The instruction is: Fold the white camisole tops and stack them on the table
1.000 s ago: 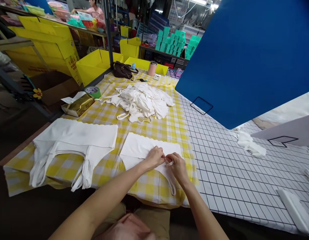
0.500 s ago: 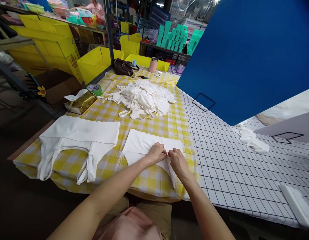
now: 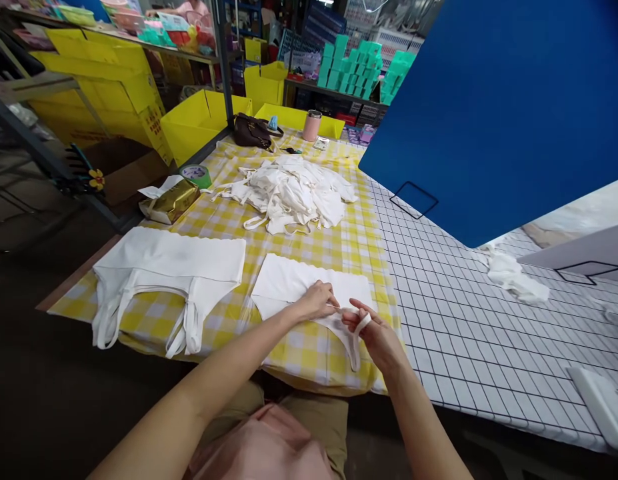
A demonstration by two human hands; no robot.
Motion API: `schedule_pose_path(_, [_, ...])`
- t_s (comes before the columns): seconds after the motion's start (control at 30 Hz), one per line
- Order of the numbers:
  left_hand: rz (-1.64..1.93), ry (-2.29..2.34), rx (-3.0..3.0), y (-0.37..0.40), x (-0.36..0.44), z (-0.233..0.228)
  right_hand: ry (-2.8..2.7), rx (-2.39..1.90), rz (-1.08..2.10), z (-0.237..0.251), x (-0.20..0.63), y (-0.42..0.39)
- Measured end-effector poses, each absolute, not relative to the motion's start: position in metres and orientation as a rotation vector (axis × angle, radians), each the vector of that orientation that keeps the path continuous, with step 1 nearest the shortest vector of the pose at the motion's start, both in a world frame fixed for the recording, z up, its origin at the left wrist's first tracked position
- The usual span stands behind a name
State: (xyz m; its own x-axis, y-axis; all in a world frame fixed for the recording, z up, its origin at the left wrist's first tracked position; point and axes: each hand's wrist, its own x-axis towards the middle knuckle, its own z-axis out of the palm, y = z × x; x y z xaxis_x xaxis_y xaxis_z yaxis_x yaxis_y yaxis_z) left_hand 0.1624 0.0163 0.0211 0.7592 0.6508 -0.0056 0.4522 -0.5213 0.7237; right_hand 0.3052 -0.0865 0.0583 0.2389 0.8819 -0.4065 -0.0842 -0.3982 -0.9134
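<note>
Beneath the left hand [image 3: 317, 300] lies a white scalloped-edged garment [image 3: 287, 283].

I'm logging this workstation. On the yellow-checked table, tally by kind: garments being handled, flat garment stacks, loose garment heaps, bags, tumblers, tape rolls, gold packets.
White garment being handled: 1
Flat white stack: 1
Loose white heap: 1
Dark bag: 1
Pink tumbler: 1
Tape roll: 1
Gold packet: 1
Total: 7, counting stack and heap as one each.

White garment [image 3: 283, 275], yellow-and-white checked cloth [image 3: 299, 357], plain blue board [image 3: 493, 107]
</note>
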Motion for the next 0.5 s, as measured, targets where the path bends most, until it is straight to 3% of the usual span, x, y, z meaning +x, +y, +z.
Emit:
schedule_pose_path(0.13, [0.264, 0.723, 2.252, 0.017, 0.152, 0.024, -0.638, -1.5, 1.445, 0.066, 0.3, -0.115])
schedule_pose_path(0.5, [0.179, 0.603, 2.236, 0.023, 0.146, 0.025, -0.86, -1.961, 0.959, 0.034, 0.273, -0.213])
